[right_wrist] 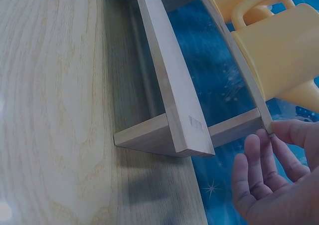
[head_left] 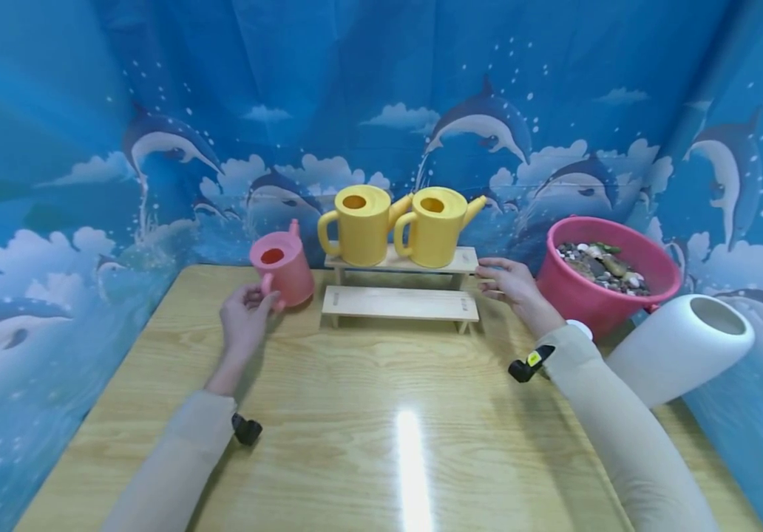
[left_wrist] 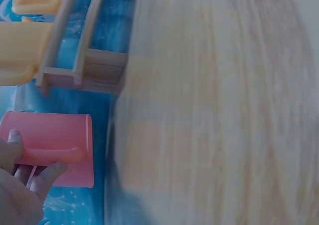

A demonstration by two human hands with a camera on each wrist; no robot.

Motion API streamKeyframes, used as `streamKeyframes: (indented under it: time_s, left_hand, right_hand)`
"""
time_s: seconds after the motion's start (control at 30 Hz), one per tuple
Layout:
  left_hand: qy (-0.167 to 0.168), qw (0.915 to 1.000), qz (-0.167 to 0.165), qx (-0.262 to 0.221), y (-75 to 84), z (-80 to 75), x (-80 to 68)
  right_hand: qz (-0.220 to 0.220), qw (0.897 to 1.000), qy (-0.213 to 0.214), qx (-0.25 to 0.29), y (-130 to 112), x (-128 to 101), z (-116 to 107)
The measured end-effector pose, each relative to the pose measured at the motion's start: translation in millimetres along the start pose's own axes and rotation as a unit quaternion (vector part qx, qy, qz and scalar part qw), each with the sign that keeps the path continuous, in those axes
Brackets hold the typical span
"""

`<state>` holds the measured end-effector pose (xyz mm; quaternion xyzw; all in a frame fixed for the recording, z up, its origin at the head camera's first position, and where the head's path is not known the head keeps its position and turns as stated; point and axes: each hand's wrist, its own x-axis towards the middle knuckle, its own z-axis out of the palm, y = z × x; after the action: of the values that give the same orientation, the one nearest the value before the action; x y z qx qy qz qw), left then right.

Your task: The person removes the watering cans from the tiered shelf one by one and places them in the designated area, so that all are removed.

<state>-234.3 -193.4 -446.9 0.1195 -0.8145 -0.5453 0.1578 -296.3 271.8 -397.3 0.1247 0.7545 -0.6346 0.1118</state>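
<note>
At the table's back left stands a pink watering can (head_left: 293, 275). My left hand (head_left: 246, 318) holds it by the handle, and the left wrist view shows thumb and fingers around that handle (left_wrist: 55, 155). Two yellow watering cans, one on the left (head_left: 363, 233) and one on the right (head_left: 439, 235), stand side by side on the upper board of a two-tier wooden shelf (head_left: 400, 303). With thumb and forefinger my right hand (right_wrist: 279, 175) pinches the right end of that upper board; its other fingers curl loosely below. The lower board carries nothing.
Right of the shelf is a pink bucket (head_left: 581, 295) containing stones and pebbles (head_left: 601, 267). A white vase (head_left: 677, 351) leans beside it, near my right forearm. A blue dolphin-print curtain (head_left: 381, 89) hangs behind and around the wooden table (head_left: 328, 414).
</note>
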Motion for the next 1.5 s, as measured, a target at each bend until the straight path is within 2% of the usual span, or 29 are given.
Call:
streamKeyframes:
  time_s: [0.23,0.63,0.77,0.87,1.0,1.1,1.2,1.3,1.5]
  left_hand:
    - [-0.015,0.9997,0.002,0.017,-7.2,12.3,0.3]
    - [-0.021,0.9990,0.030,0.027,-13.6,21.9,-0.3]
    - [-0.029,0.9992,0.012,0.025,-9.2,17.6,-1.5]
    - [-0.017,0.9996,0.012,0.018,1.0,10.4,-0.3]
    - [0.011,0.9979,0.063,0.006,24.2,-1.5,9.7]
    - [0.008,0.9956,0.093,0.012,46.4,-8.3,18.3]
    - [-0.018,0.9937,0.109,0.020,67.9,-7.8,26.1]
    - [-0.055,0.9917,0.114,0.025,85.8,-0.8,34.0]
    - [-0.110,0.9881,0.106,0.020,106.7,21.1,48.1]
  right_hand:
    - [-0.003,1.000,-0.004,0.015,0,0,0]
    - [-0.001,1.000,-0.001,0.011,1,1,-1]
    - [-0.001,1.000,-0.002,0.007,0,-1,-1]
    - [0.000,1.000,-0.001,0.002,-1,-2,-1]
    - [0.001,1.000,-0.005,0.005,-2,-2,1]
    - [0.001,1.000,-0.010,0.007,-3,-2,2]
    - [-0.001,1.000,-0.010,0.007,-3,-1,2]
    - [-0.002,1.000,-0.007,0.006,-3,0,1]
    - [0.004,1.000,-0.004,-0.001,-2,-2,0]
